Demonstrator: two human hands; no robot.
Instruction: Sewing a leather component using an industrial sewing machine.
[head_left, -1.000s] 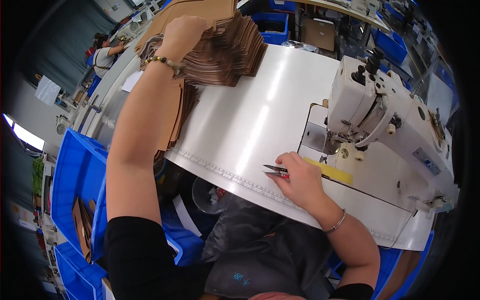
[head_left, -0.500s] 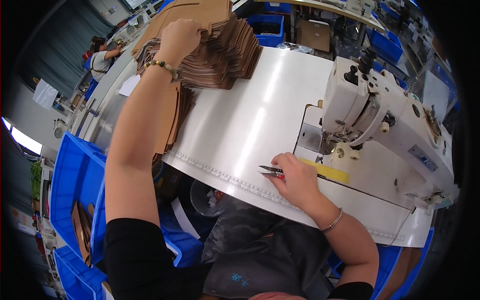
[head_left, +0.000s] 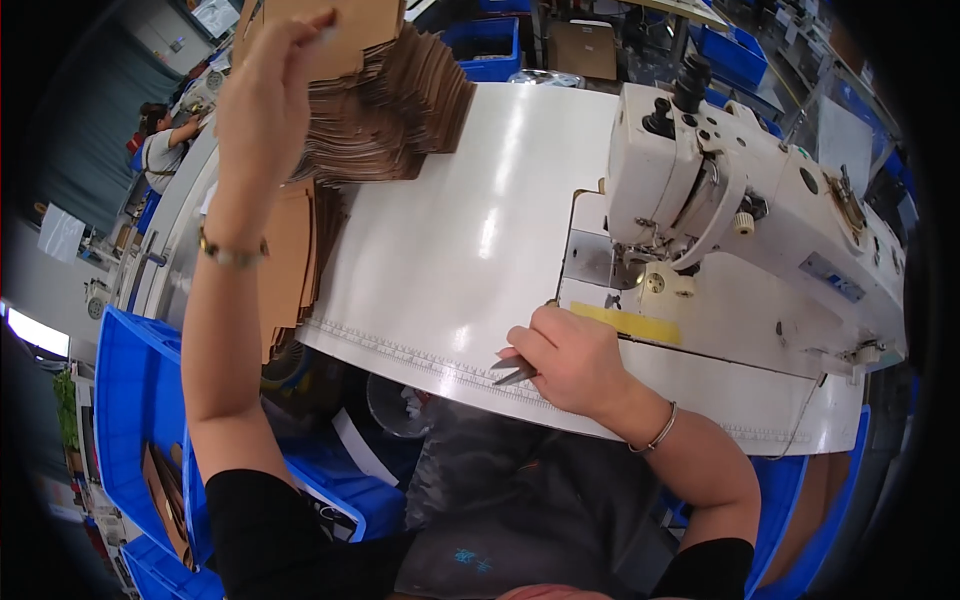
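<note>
Right hand grips grey-bladed metal snips; left hand at tall brown sheet stack, can't tell finger closure.

The apron's blue characters, table's ruler scale and sewing machine's label seem unreadable.

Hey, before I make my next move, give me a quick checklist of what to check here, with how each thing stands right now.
1. Snips secure in the right hand: ok, held with the blades pointing left.
2. Snips clear of the sewing machine: ok, they are apart from it, near the table's front edge.
3. Left hand holding a piece: cannot tell; it is blurred, in front of the brown pieces.
4. Large brown stack squared up: not ok, its edges are uneven.
5. No brown piece under the machine's head: ok, none shows there.
</note>
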